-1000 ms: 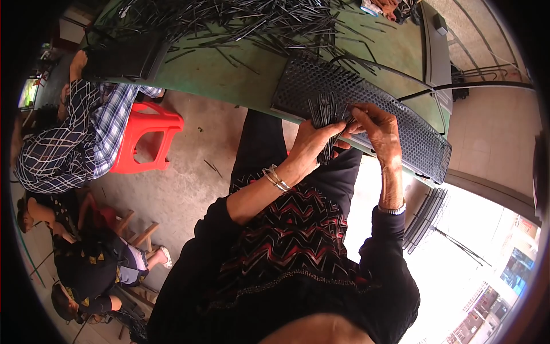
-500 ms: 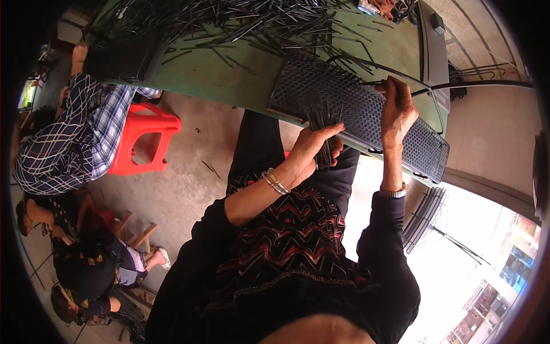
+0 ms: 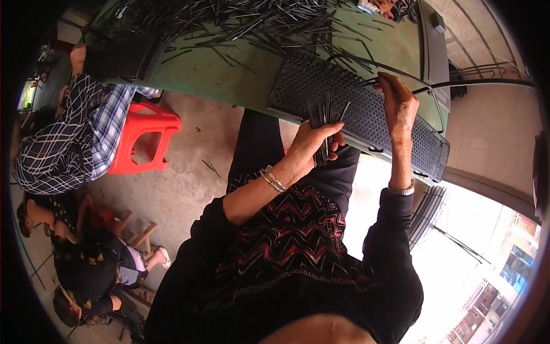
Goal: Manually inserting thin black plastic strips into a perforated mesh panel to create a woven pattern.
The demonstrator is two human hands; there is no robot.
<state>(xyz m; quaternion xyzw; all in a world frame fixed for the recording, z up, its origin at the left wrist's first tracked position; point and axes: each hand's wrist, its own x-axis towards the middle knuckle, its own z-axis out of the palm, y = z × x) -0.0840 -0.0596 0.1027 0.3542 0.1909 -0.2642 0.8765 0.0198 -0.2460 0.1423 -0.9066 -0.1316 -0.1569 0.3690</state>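
Note:
My left hand (image 3: 322, 140) is closed round a bundle of thin black sticks (image 3: 324, 112), most of them pointing up past the thumb. It is at the near edge of a long black board (image 3: 366, 106) full of small round holes, which lies slantwise along the table edge. Over the board's far side, my right hand (image 3: 398, 106) pinches what looks like a thin black stick with thumb and forefinger; its tip is hard to make out. Several sticks stand in the holes along the far edge, beside the right fingertips.
A large heap of loose black sticks (image 3: 246, 20) covers the far part of the green table (image 3: 200, 77). A black cable (image 3: 470, 85) runs in from the right. At left are a red plastic stool (image 3: 150, 137), a person in a plaid shirt (image 3: 63, 137) and other seated people.
My right hand has shifted slightly right, its wrist swinging outward, with the fingertips still over the board. The bundle in my left hand has turned a little, and one stick now leans out from it.

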